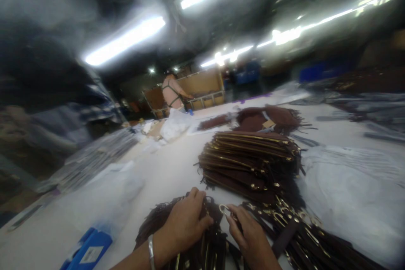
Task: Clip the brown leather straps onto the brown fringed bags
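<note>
My left hand (185, 221), with a silver bangle on the wrist, lies palm down on a heap of dark brown straps (202, 249), fingers curled over them. My right hand (248, 234) pinches a small gold metal clasp (224, 209) at the end of a strap, between thumb and forefinger. To the right spreads another pile of brown straps with gold hooks (297, 228). Just beyond my hands stands a stack of dark brown zippered pieces with gold zips (253, 158).
A long white table (164, 168) runs away from me. A blue box (88, 251) lies near left, clear plastic bags (95, 156) left, white plastic sheeting (348, 185) right, more brown pieces (268, 118) farther back. A person (172, 90) stands at a far workbench.
</note>
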Demonstrator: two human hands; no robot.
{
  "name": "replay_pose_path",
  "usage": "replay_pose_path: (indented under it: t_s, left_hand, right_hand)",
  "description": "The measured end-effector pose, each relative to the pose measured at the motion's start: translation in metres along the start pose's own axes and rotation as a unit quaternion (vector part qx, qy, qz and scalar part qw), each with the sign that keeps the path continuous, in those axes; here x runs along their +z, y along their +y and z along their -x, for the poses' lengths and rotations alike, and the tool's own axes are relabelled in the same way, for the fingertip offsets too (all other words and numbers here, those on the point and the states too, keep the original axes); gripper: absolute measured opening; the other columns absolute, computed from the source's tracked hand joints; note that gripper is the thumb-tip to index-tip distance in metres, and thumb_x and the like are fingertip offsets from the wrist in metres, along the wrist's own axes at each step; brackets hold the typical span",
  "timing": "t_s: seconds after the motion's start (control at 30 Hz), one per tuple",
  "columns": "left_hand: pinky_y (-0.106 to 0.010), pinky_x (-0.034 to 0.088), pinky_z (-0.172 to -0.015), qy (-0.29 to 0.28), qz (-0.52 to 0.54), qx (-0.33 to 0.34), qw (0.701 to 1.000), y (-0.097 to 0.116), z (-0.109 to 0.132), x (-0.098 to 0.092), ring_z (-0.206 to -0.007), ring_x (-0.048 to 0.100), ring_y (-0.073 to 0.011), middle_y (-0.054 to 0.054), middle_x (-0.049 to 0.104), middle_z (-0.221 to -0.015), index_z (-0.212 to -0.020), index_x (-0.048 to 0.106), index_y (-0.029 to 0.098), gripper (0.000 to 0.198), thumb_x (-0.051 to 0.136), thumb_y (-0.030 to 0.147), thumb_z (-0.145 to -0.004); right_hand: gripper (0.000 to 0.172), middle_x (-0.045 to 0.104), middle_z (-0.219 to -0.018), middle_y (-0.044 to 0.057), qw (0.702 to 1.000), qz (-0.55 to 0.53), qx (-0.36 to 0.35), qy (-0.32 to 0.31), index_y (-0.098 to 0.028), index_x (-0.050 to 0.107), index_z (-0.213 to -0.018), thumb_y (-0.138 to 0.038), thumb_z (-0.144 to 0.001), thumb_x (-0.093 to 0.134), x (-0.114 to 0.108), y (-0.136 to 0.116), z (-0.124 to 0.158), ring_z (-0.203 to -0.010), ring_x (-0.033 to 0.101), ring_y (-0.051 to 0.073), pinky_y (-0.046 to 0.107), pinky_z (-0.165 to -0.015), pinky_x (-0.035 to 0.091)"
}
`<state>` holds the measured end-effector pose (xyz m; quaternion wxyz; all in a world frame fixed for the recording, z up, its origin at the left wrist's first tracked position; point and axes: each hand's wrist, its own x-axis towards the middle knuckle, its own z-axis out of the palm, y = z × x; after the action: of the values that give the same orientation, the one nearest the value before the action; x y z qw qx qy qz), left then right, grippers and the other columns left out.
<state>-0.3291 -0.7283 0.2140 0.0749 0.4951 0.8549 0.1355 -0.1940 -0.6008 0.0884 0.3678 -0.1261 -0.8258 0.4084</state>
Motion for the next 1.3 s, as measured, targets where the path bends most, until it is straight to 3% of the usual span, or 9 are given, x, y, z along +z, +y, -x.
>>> replay_pose_path:
  t_s: [0.07,0.2,0.37,0.43,0.6,0.77,1.03,1.17,1.3]
  left_hand:
    - [-0.034,0.042,-0.077,-0.047,-0.052,0.015,0.997,-0.002,-0.005,0.002,-0.089,0.058,-0.0247,-0.007,0.057,-0.106,-0.107,0.059,0.024,0.039,0.067,0.036,-0.070]
    - [-0.030,0.042,-0.072,-0.095,-0.039,0.011,0.995,-0.008,-0.014,0.000,-0.081,0.056,-0.0204,-0.003,0.056,-0.094,-0.095,0.060,0.024,0.023,0.063,0.032,-0.073]
    - [-0.029,0.041,-0.074,-0.039,0.005,0.049,0.998,-0.018,-0.009,-0.002,-0.081,0.051,-0.0169,-0.002,0.053,-0.093,-0.089,0.054,0.021,0.008,0.048,0.025,-0.086]
    - [-0.030,0.040,-0.075,-0.003,0.018,0.050,0.999,-0.023,-0.007,0.000,-0.080,0.050,-0.0171,-0.003,0.053,-0.089,-0.086,0.051,0.020,0.019,0.036,0.028,-0.094]
    - [-0.031,0.040,-0.074,0.018,0.049,0.034,0.998,-0.031,-0.009,0.003,-0.077,0.048,-0.0179,-0.003,0.054,-0.083,-0.083,0.051,0.020,0.029,0.031,0.036,-0.098]
    - [-0.029,0.043,-0.070,-0.006,0.113,0.007,0.994,-0.032,-0.005,0.001,-0.072,0.051,-0.0163,-0.002,0.057,-0.080,-0.092,0.055,0.020,0.028,0.031,0.033,-0.097]
    - [-0.030,0.042,-0.088,-0.153,0.028,0.071,0.985,-0.029,-0.025,-0.024,-0.095,0.057,-0.0202,-0.001,0.066,-0.101,-0.109,0.067,0.028,0.043,0.047,0.011,-0.074]
    - [-0.029,0.043,-0.076,-0.214,-0.001,0.034,0.976,-0.028,-0.038,-0.028,-0.083,0.059,-0.0207,0.000,0.068,-0.090,-0.102,0.070,0.027,0.042,0.057,0.013,-0.065]
    - [-0.025,0.040,-0.066,-0.217,0.116,-0.046,0.968,-0.040,-0.041,-0.017,-0.074,0.056,-0.0169,0.002,0.065,-0.079,-0.088,0.070,0.020,0.027,0.060,0.016,-0.064]
  right_hand:
    - [0.023,0.067,-0.096,0.006,0.999,-0.035,0.033,0.000,-0.022,0.059,-0.108,-0.029,-0.095,0.042,0.000,0.002,-0.004,-0.088,0.065,0.018,0.027,-0.080,0.052]
    - [0.029,0.069,-0.100,0.007,0.991,-0.102,0.086,0.010,-0.021,0.064,-0.105,-0.040,-0.093,0.046,-0.001,0.004,-0.007,-0.092,0.065,0.019,0.027,-0.082,0.051]
    - [0.042,0.062,-0.068,0.001,0.965,-0.189,0.180,-0.009,-0.019,0.064,-0.110,-0.051,-0.090,0.046,-0.008,0.002,-0.010,-0.055,0.057,0.014,0.022,-0.052,0.046]
    - [0.046,0.055,-0.061,-0.003,0.947,-0.241,0.211,-0.028,-0.018,0.062,-0.111,-0.054,-0.089,0.045,-0.008,-0.004,-0.012,-0.044,0.047,0.010,0.021,-0.043,0.039]
    - [0.052,0.047,-0.058,-0.006,0.907,-0.345,0.236,-0.051,-0.017,0.061,-0.111,-0.060,-0.085,0.048,0.002,-0.018,-0.019,-0.041,0.041,0.008,0.020,-0.039,0.032]
    - [0.053,0.048,-0.058,-0.006,0.915,-0.319,0.248,0.006,-0.016,0.058,-0.115,-0.060,-0.086,0.046,-0.008,-0.004,-0.028,-0.041,0.041,0.009,0.021,-0.041,0.033]
    - [0.030,0.067,-0.094,0.005,0.982,-0.165,0.090,-0.035,-0.021,0.063,-0.104,-0.043,-0.092,0.045,-0.012,-0.015,-0.049,-0.092,0.062,0.019,0.028,-0.083,0.046]
    - [0.027,0.067,-0.097,0.004,0.982,-0.157,0.072,-0.075,-0.022,0.062,-0.104,-0.037,-0.094,0.043,0.004,-0.013,-0.052,-0.091,0.062,0.018,0.028,-0.082,0.045]
    - [0.023,0.065,-0.099,0.003,0.983,-0.146,0.050,-0.097,-0.023,0.060,-0.104,-0.034,-0.096,0.042,0.010,-0.005,-0.049,-0.093,0.060,0.017,0.027,-0.083,0.044]
